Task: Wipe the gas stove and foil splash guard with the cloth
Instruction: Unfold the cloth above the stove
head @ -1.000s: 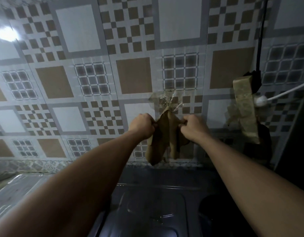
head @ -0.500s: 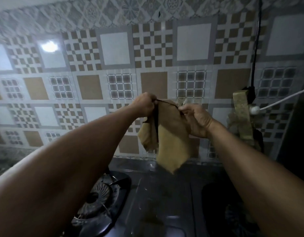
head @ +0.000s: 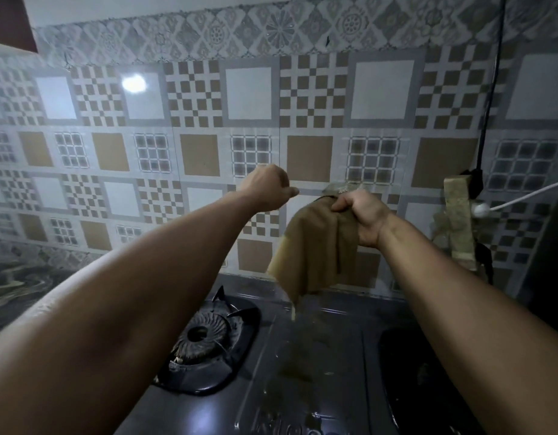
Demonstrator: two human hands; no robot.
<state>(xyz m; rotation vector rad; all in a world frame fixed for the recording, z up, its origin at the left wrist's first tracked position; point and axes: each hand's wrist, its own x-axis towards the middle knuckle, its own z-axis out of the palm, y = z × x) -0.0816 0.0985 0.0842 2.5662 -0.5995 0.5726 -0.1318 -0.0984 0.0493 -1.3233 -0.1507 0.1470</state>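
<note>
While the right hand (head: 364,216) grips it, the cloth (head: 312,246) hangs lengthwise downward; left hand (head: 266,191) fingers curled, empty

Dim, bluish light. A lamp's bright glare spot sits on the wall tiles (head: 134,83) at upper left. The stove (head: 318,356) lies in shadow with faint sheen; its right side is nearly black, perhaps a second burner. Edges bow and soften.

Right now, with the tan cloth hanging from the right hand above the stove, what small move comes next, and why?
Probably lower the right hand and lay the tan cloth on the dark gas stove top to begin wiping. The cloth hangs free above it, touching nothing, and the left hand has no grip on it.
</note>
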